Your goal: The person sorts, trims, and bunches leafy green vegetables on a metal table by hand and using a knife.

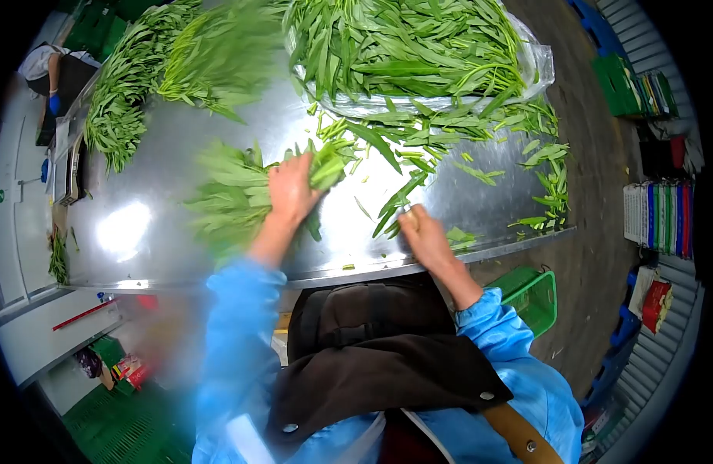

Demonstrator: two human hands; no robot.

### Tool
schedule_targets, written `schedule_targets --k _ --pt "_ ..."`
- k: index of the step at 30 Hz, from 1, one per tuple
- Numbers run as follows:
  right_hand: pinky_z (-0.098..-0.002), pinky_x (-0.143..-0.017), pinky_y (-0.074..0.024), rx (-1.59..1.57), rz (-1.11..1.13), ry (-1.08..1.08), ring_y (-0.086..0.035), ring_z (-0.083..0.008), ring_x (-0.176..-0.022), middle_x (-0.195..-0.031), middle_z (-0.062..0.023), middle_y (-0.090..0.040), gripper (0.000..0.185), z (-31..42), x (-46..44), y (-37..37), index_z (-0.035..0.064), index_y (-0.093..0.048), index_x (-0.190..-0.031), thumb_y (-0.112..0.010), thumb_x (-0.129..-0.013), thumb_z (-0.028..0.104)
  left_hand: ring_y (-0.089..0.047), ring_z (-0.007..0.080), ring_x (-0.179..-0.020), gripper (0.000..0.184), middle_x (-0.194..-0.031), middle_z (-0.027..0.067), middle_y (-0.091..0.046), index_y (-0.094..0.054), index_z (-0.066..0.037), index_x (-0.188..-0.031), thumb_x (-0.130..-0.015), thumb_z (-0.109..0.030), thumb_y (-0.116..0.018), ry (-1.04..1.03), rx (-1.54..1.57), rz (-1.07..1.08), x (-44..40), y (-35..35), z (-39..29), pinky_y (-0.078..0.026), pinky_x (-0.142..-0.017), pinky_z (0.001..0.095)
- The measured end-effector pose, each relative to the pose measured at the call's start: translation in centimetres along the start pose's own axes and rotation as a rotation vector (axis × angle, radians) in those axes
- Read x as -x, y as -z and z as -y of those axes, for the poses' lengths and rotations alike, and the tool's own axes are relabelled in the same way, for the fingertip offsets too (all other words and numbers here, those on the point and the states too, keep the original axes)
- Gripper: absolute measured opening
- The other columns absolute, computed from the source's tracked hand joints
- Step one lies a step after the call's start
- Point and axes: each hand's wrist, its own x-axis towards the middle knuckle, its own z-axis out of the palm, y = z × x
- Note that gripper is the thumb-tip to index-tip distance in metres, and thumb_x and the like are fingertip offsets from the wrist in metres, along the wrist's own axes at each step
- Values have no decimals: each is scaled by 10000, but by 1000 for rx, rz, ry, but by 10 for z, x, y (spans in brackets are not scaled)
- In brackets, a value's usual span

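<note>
A: Where is the bunch of water spinach (pixel 237 189)?
B: Under the left hand (pixel 292 188), leaves fanned out to its left, stem ends poking past its right side. At least, the long narrow leaves look like water spinach.
A: And the grip?
B: Left fingers are wrapped over the stems, closed on them. The right hand (pixel 424 233) is curled shut around something slim with a shiny tip, perhaps a small knife (pixel 404 206); blur leaves that unsure.
A: What lies around them?
B: Loose leaves (pixel 378 147) and stem scraps just beyond and between the hands, on the steel table (pixel 144 189). Farther beyond sits a heap of greens (pixel 411 54) in a clear plastic bag (pixel 539 66). A green basket (pixel 544 311) is below the table, right of the right hand.
A: What could go wrong?
B: A slack left grip could let the stems splay and pick up scraps. If that tip is a blade, a careless swing leftward could nick the bare left fingers.
A: Any writing?
B: Far left of the left hand, a wall sign (pixel 1 196) seems to read "2". No brand is legible; the folders (pixel 658 218) far right show no readable labels.
</note>
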Motion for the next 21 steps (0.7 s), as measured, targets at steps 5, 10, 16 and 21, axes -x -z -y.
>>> schedule_targets --k 5,10,16,21 --pt "-514 -746 -464 395 -260 -45 -608 -442 -853 -982 -252 -607 315 -18 -26 30 43 -505 -1120 -560 -893 255 -458 337 -1139 993 -1208 168 -490 -394 -73 -1357 -547 -418 -855 -98 108 93 7 23 -6 -332 -972 459" --pt "-485 -756 -486 530 -516 506 -621 -409 -795 -1067 -241 -601 350 4 -24 20 -2 -510 -1195 -565 -869 114 -367 323 -1317 965 -1397 175 -414 -363 -89 -1409 -638 -461 -806 -106 464 24 -8 79 38 -281 -1098 440" --pt "-269 -553 -517 -425 632 -84 -668 -158 -661 -857 -78 -674 399 45 -13 -90 -12 -631 -1032 -558 -924 365 -382 329 -1309 629 -1379 189 -458 -417 -75 -1378 -911 -493 -465 18 437 317 -40 65 136 -294 -1080 442" --pt "-273 -452 -481 -301 780 -218 -654 -173 -556 -841 -97 -662 503 74 -32 -146 -33 -600 -1058 -546 -913 445 -454 404 -1169 707 -1255 216 -518 -441 -39 -1339 -822 -492 -603 -132 183 308 11 68 163 -345 -1029 445"
